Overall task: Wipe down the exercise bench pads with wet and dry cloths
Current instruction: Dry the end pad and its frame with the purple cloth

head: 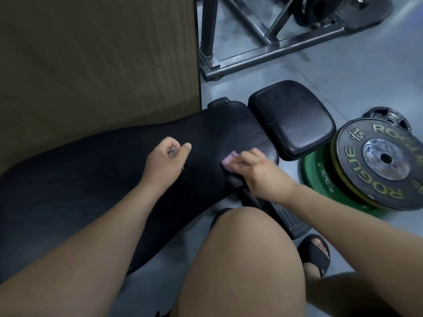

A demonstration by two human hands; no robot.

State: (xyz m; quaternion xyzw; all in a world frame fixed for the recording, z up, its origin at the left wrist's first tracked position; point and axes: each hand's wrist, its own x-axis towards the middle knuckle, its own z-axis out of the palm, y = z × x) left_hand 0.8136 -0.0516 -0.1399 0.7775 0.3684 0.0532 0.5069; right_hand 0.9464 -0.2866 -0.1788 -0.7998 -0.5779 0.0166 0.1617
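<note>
Right hand (258, 172) is gripping a pink cloth (230, 157) and pressing it onto the long black bench pad (91, 179), near the pad's right edge at the end closest to the small seat pad (290, 117). Left hand (164, 159) is resting on the same long pad to the left, fingers curled round a small object (172, 152); can't tell what it is. The hands are sitting apart, not touching. A bare knee (240, 259) is filling the lower middle, and a foot in a black sandal (313, 252) is standing on the floor. A black weight plate (384, 161) is lying on a green plate (320, 179) at right. A wooden panel (91, 65) is standing at left and a metal frame (240, 53) behind.
</note>
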